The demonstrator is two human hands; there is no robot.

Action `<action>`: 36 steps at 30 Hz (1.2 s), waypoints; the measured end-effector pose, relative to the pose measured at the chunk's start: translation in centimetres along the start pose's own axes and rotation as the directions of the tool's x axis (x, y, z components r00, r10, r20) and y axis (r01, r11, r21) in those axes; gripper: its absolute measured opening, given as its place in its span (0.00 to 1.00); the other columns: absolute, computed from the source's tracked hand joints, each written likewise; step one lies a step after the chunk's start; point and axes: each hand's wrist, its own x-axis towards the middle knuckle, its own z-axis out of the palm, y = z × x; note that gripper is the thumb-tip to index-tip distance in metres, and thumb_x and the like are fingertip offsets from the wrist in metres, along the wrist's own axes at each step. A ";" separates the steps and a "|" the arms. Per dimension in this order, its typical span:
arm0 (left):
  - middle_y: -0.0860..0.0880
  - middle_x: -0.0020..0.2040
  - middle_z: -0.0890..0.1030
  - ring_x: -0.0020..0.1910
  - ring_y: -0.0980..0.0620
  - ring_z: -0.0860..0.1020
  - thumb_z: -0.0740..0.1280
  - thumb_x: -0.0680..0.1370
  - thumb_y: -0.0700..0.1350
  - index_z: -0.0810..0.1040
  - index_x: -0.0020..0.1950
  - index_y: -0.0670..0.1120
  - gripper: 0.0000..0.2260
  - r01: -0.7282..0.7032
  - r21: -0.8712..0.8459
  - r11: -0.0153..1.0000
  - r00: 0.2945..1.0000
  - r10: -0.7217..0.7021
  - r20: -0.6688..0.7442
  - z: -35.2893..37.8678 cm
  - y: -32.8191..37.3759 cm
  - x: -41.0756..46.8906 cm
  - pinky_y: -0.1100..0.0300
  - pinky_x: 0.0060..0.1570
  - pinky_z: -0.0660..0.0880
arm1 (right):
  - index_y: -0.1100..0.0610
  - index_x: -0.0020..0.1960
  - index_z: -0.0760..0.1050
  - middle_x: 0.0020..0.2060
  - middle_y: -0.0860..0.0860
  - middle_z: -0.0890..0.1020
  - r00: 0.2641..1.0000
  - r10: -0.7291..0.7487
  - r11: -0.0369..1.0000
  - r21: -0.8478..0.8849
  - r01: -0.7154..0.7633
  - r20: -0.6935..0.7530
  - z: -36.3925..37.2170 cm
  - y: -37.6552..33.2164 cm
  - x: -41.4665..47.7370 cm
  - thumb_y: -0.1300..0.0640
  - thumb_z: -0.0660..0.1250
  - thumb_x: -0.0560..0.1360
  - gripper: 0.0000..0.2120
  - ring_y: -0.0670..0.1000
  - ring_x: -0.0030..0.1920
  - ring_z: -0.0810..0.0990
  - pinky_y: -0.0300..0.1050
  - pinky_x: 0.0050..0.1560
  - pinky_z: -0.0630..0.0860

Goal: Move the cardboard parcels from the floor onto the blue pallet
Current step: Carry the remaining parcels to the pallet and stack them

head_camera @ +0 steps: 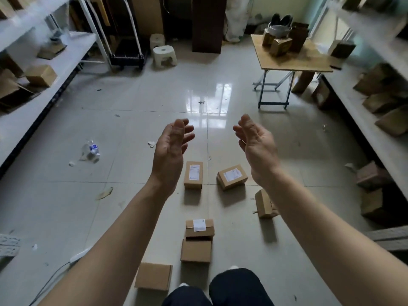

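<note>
Both the left hand [171, 146] and the right hand [256, 144] hover open and empty above the cardboard parcels [193, 175] scattered mid-floor [110, 173]. Nothing is lifted yet, so the next move is probably stooping to grip one (no blue pallet in view).

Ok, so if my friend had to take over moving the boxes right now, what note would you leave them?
Left hand: open, empty. Right hand: open, empty. Both are held up over the pale tiled floor.
Six small brown cardboard parcels lie on it: two labelled ones farthest off, one partly behind the right forearm, a close pair, and a flat one by the feet.
The blue pallet is not in view.
Done: none visibly moved. Left: all six.
</note>
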 end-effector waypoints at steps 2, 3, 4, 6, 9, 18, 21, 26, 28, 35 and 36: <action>0.49 0.59 0.77 0.62 0.50 0.77 0.51 0.83 0.51 0.72 0.59 0.51 0.13 0.005 0.004 1.000 1.000 -0.005 0.017 1.1 -0.3 2.4 0.51 0.68 0.68 | 0.50 0.46 0.75 0.50 0.50 0.81 1.000 -0.012 1.000 -0.002 0.012 0.003 -0.3 -0.2 2.5 0.44 0.60 0.78 0.11 0.51 0.59 0.77 0.53 0.68 0.69; 0.49 0.59 0.77 0.61 0.50 0.77 0.51 0.83 0.51 0.72 0.59 0.51 0.13 0.010 0.004 1.000 1.000 -0.010 0.018 1.7 -0.5 3.6 0.51 0.68 0.68 | 0.49 0.46 0.75 0.50 0.50 0.81 1.000 -0.016 1.000 -0.003 0.016 0.005 -0.5 -0.2 3.8 0.44 0.60 0.78 0.11 0.51 0.60 0.77 0.53 0.68 0.69; 0.49 0.58 0.77 0.61 0.50 0.77 0.51 0.83 0.51 0.72 0.59 0.51 0.13 0.014 0.004 1.000 1.000 -0.014 0.016 2.4 -0.7 4.9 0.52 0.68 0.68 | 0.49 0.46 0.75 0.50 0.49 0.80 1.000 -0.016 1.000 -0.002 0.016 0.010 -0.8 -0.3 5.3 0.45 0.60 0.79 0.10 0.51 0.60 0.77 0.52 0.68 0.69; 0.50 0.58 0.78 0.61 0.50 0.77 0.51 0.83 0.51 0.72 0.58 0.51 0.13 0.026 -0.001 1.000 1.000 -0.026 0.001 4.1 -1.3 7.5 0.52 0.67 0.69 | 0.49 0.46 0.74 0.50 0.48 0.80 1.000 -0.005 1.000 0.000 0.005 0.030 -1.6 -0.2 8.4 0.45 0.60 0.79 0.09 0.50 0.60 0.77 0.51 0.68 0.69; 0.50 0.58 0.78 0.60 0.50 0.77 0.51 0.83 0.52 0.73 0.58 0.51 0.13 0.042 -0.008 0.999 0.998 -0.042 -0.043 6.7 -2.2 11.7 0.52 0.67 0.69 | 0.49 0.47 0.73 0.50 0.47 0.80 0.997 0.018 1.000 -0.026 -0.016 0.076 -2.5 -0.2 13.7 0.45 0.60 0.79 0.09 0.49 0.59 0.77 0.49 0.67 0.69; 0.51 0.58 0.78 0.60 0.53 0.78 0.52 0.82 0.54 0.72 0.60 0.51 0.14 0.052 0.004 0.999 0.983 -0.051 -0.176 12.7 -3.5 21.9 0.54 0.66 0.70 | 0.50 0.45 0.75 0.46 0.47 0.80 0.977 0.050 0.991 -0.128 -0.024 0.206 -3.6 -1.1 27.6 0.45 0.60 0.79 0.11 0.51 0.58 0.77 0.46 0.62 0.71; 0.51 0.57 0.78 0.59 0.53 0.78 0.52 0.82 0.54 0.72 0.60 0.50 0.14 0.079 0.012 0.997 0.978 -0.075 -0.196 13.7 -4.0 23.0 0.54 0.66 0.70 | 0.49 0.46 0.75 0.47 0.47 0.80 0.973 0.068 0.992 -0.123 -0.041 0.219 -4.0 -0.4 28.9 0.45 0.60 0.79 0.10 0.50 0.58 0.77 0.46 0.62 0.71; 0.51 0.57 0.78 0.59 0.52 0.78 0.51 0.83 0.53 0.72 0.61 0.50 0.14 0.094 0.043 0.995 0.988 -0.088 -0.125 16.1 -4.2 24.1 0.54 0.66 0.70 | 0.48 0.45 0.74 0.48 0.48 0.80 0.985 0.033 0.994 -0.113 -0.014 0.167 -7.2 -0.4 28.8 0.45 0.59 0.79 0.10 0.52 0.58 0.77 0.48 0.63 0.71; 0.50 0.58 0.78 0.60 0.51 0.78 0.51 0.83 0.52 0.72 0.61 0.50 0.14 0.100 0.041 0.994 0.992 -0.096 -0.082 17.6 -4.6 24.2 0.54 0.65 0.70 | 0.49 0.46 0.74 0.50 0.53 0.80 0.994 0.018 0.992 -0.129 -0.004 0.108 -9.0 -0.2 28.5 0.44 0.59 0.79 0.10 0.53 0.57 0.78 0.49 0.62 0.72; 0.48 0.58 0.78 0.59 0.50 0.78 0.52 0.83 0.53 0.73 0.58 0.49 0.13 0.181 0.039 0.983 0.983 -0.181 -0.018 21.2 -7.6 23.6 0.53 0.65 0.70 | 0.51 0.44 0.74 0.53 0.59 0.81 0.997 0.081 0.984 -0.160 -0.081 -0.003 -13.9 3.4 28.1 0.44 0.60 0.78 0.12 0.57 0.58 0.78 0.50 0.58 0.73; 0.48 0.57 0.78 0.59 0.50 0.78 0.52 0.83 0.53 0.73 0.58 0.49 0.13 0.184 0.040 0.982 0.983 -0.183 -0.029 21.4 -8.0 24.1 0.53 0.65 0.70 | 0.50 0.44 0.74 0.53 0.59 0.81 0.995 0.098 0.983 -0.158 -0.097 -0.001 -14.3 3.9 28.8 0.44 0.60 0.78 0.11 0.56 0.58 0.78 0.48 0.58 0.73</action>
